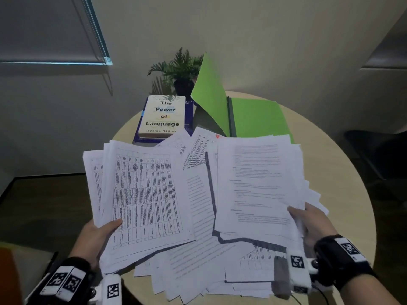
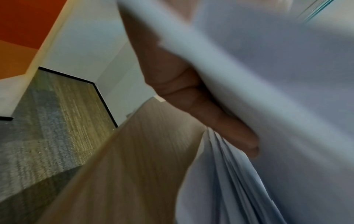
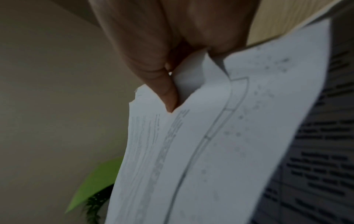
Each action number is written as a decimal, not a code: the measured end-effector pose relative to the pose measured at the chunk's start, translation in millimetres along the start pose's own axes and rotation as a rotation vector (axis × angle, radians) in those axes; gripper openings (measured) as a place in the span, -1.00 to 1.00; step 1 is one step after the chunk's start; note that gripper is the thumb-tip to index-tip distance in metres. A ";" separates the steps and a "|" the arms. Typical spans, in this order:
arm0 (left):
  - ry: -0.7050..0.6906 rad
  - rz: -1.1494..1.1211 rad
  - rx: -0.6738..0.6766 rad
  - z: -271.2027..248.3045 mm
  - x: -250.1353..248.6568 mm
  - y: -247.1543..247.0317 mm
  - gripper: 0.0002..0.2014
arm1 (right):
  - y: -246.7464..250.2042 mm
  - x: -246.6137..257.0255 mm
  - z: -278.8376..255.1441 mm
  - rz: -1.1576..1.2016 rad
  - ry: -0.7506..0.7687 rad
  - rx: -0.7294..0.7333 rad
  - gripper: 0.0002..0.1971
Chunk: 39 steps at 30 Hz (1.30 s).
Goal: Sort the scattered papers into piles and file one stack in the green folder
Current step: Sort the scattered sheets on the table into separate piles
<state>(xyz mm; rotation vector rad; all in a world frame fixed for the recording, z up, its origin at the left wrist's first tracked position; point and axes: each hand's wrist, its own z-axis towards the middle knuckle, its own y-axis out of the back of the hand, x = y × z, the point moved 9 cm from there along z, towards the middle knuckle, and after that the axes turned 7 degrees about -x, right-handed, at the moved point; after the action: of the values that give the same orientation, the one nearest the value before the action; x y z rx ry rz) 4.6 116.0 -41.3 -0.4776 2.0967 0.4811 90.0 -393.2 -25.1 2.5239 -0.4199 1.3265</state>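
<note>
My left hand (image 1: 100, 233) grips a stack of sheets printed with tables (image 1: 145, 194), thumb on top, lifted off the table at the left. In the left wrist view the fingers (image 2: 220, 118) curl under that stack (image 2: 277, 91). My right hand (image 1: 308, 223) pinches a stack of text pages (image 1: 257, 186) at its lower right corner; the right wrist view shows fingers (image 3: 164, 84) pinching those sheets (image 3: 210, 144). More loose papers (image 1: 198, 267) lie spread beneath both stacks. The green folder (image 1: 257, 117) lies open at the back, its cover raised.
A round light-wood table (image 1: 339, 194) holds everything. A book titled "The Power of Language" (image 1: 163, 116) lies on a second book at the back left. A potted plant (image 1: 179, 71) stands behind it. Carpeted floor (image 1: 44, 205) is to the left.
</note>
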 end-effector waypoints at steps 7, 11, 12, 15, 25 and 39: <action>-0.005 -0.048 0.099 -20.1 -6.6 -47.9 -0.86 | -38.1 -8.9 -35.5 0.093 -0.043 0.220 -0.73; -0.062 -0.055 0.151 -34.0 -11.6 -76.5 -0.71 | -72.6 -33.5 -63.7 0.064 -0.018 0.263 -0.70; -0.082 -0.066 0.170 -37.4 -12.3 -81.8 -0.59 | -80.5 -39.3 -70.4 0.066 -0.030 0.291 -0.69; -0.099 -0.091 0.218 -41.8 -10.3 -91.0 -0.32 | -98.5 -45.2 -86.0 0.075 -0.059 0.414 -0.62; -0.054 -0.028 0.498 -62.7 -6.3 -114.3 -0.23 | -124.5 -13.8 -89.8 0.142 -0.038 0.584 -0.67; -0.051 0.027 0.152 -32.5 -15.7 -39.9 -0.65 | -18.4 -1.8 -11.4 -0.829 0.366 -0.192 -0.53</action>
<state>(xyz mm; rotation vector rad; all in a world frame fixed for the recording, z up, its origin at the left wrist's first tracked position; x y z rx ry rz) 10.4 68.0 -17.6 -0.3460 2.0739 0.3430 87.3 -371.8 -22.0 1.8730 0.5013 1.2537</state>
